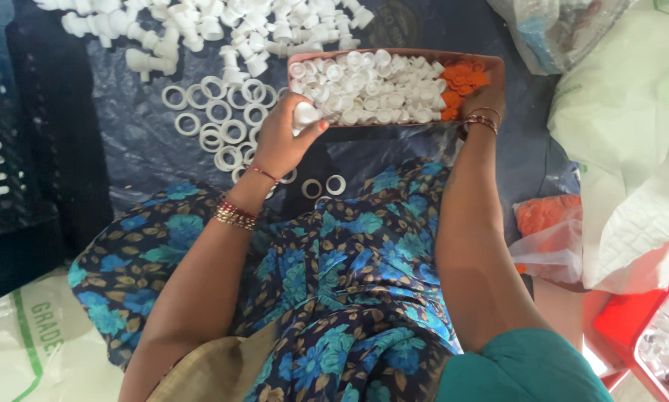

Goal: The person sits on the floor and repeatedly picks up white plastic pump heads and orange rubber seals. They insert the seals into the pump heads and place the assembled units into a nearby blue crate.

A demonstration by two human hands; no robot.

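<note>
A shallow reddish-brown tray [491, 62] rests on my lap edge, filled with several small white plastic caps [372, 85] and a cluster of orange caps [463, 80] at its right end. My left hand [282, 138] is at the tray's left front corner, fingers closed around a white plastic fitting [305, 114]. Over at the right front corner, my right hand [482, 104] reaches in among the orange caps, with its fingers hidden, so what it holds cannot be seen.
White plastic rings [226, 119] lie on a dark sheet left of the tray, with white fittings [200, 30] piled beyond. A black crate [21, 134] stands at the left. White sacks [632, 134], an orange-filled bag [550, 216] and a red crate [640, 327] stand at right.
</note>
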